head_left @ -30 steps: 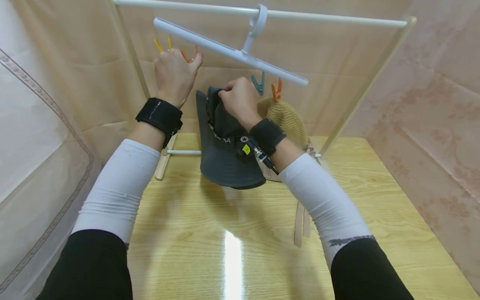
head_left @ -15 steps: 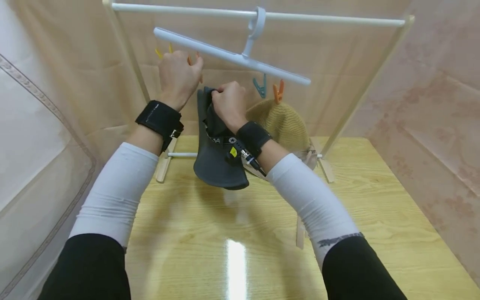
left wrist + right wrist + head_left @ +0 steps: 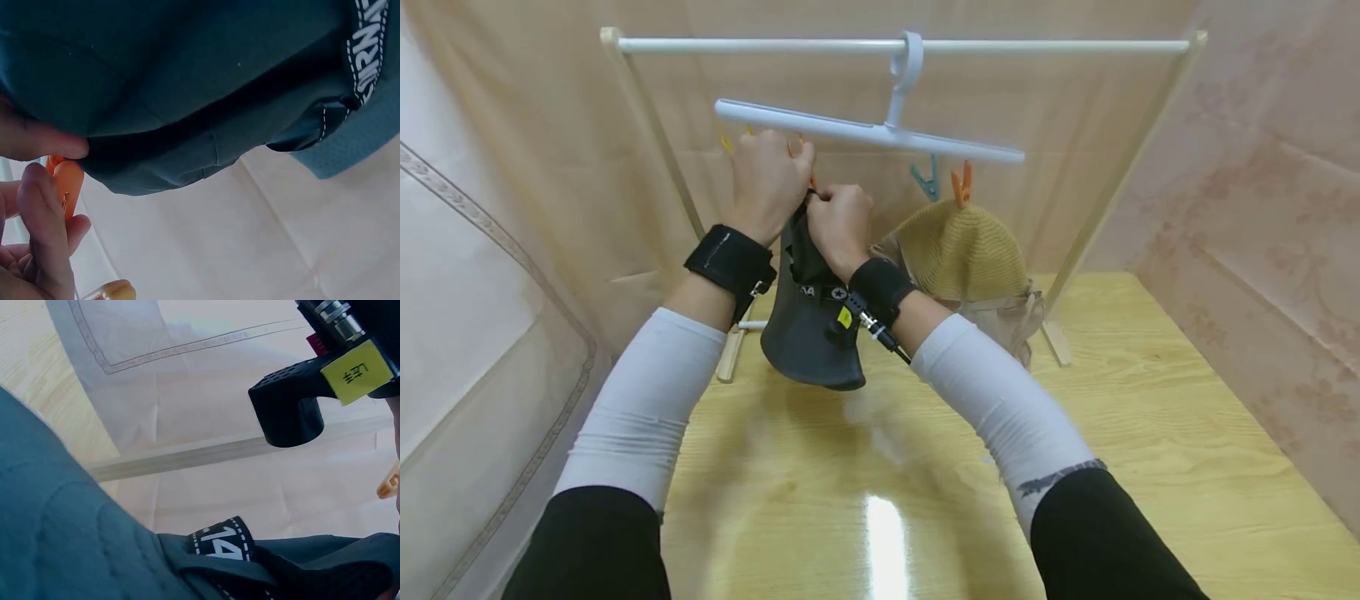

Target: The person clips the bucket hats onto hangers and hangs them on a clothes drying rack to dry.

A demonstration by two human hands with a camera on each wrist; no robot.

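Observation:
A dark grey cap (image 3: 811,333) with a white-lettered band hangs from my right hand (image 3: 837,218), which pinches its top edge just under the white clip hanger (image 3: 865,133). My left hand (image 3: 769,179) is right beside it and pinches an orange clothespin (image 3: 65,184) on the hanger's left end, with the cap's edge (image 3: 187,94) touching that clip. In the right wrist view the cap (image 3: 81,537) fills the lower frame. A tan knit hat (image 3: 961,250) hangs from another orange clothespin (image 3: 960,183) to the right.
The hanger hooks over a white rail (image 3: 1045,47) on a wooden-legged rack (image 3: 1056,342) standing on a glossy wooden table (image 3: 1135,433). A teal clothespin (image 3: 927,177) hangs free next to the tan hat. Beige fabric walls enclose the table on three sides.
My right hand has carried the cap left and up until it meets my left hand at the orange clothespin. The hanger has levelled out.

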